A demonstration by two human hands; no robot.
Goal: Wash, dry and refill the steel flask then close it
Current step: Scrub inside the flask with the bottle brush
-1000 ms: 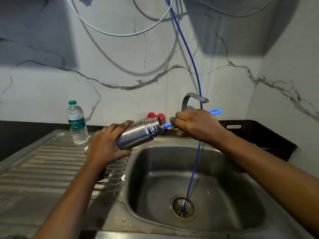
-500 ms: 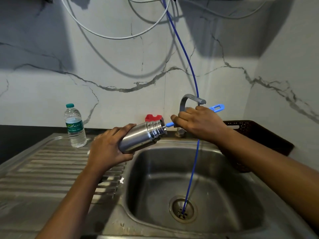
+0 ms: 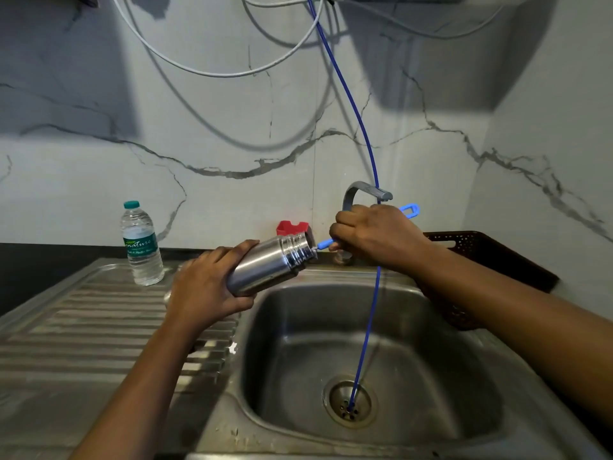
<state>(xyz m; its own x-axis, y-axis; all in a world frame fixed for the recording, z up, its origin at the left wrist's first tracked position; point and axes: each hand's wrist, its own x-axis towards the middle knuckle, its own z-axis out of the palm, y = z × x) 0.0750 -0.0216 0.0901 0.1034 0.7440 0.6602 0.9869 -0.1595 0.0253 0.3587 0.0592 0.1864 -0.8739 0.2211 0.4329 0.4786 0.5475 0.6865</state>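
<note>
Head view: my left hand (image 3: 205,290) wraps its fingers round the lower body of the steel flask (image 3: 272,263), held tilted above the sink's (image 3: 292,330) left rim with its open mouth pointing right. My right hand (image 3: 374,237) is fisted round a blue brush (image 3: 410,210) whose thin stem enters that mouth. I cannot see inside the flask. A blue hose (image 3: 365,310) hangs into the basin and ends in the drain (image 3: 350,401). A capped plastic water bottle (image 3: 142,244) stands upright on the draining board (image 3: 83,327).
</note>
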